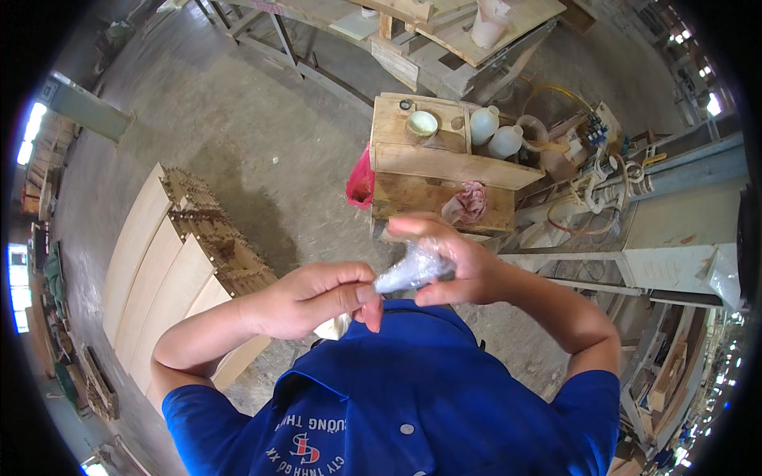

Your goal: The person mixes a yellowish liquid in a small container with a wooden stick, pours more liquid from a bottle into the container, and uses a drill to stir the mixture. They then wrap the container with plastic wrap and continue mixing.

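In front of my blue apron, a crumpled piece of clear plastic film (417, 268) stretches between my hands. My left hand (305, 300) pinches its narrow end between thumb and fingers. The wide end lies against the palm of my right hand (468, 266), whose fingers curl around it with the thumb apart. Something white and soft-looking (333, 326) shows beneath my left hand; I cannot make out what it is or whether that hand holds it.
Ahead stands a wooden bench (425, 163) with a bowl (421, 125), two whitish plastic bottles (484, 124) and a stained rag (466, 203). A red bag (361, 181) hangs at its left side. Stacked pale wooden boards (155, 274) stand at left, a metal machine frame (675, 230) at right.
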A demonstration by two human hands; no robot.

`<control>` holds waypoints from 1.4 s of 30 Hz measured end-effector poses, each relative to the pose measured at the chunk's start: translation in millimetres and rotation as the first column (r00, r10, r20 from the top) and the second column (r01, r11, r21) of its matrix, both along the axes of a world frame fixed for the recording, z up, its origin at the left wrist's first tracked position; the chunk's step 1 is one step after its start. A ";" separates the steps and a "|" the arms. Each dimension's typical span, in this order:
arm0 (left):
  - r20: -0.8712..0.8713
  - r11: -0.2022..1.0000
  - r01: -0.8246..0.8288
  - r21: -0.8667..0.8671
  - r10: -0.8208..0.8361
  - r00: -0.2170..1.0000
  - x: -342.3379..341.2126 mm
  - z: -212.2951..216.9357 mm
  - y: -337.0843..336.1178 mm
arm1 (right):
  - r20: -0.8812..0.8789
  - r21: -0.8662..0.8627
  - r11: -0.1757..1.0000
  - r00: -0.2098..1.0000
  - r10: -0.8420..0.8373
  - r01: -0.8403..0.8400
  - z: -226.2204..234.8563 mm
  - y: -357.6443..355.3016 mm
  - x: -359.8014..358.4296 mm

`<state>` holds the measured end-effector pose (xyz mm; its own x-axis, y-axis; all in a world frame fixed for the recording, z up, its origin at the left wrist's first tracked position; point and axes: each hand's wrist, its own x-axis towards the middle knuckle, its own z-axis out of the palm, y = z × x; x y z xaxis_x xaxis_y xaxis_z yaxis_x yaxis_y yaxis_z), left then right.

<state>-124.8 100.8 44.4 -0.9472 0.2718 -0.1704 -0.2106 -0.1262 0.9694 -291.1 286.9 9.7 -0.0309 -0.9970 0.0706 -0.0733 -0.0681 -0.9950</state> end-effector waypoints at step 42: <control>0.805 0.227 -0.903 0.366 0.409 0.429 -98.0 -228.3 78.2 | -0.584 0.128 0.860 0.739 -0.336 0.493 -290.9 31.8 -223.6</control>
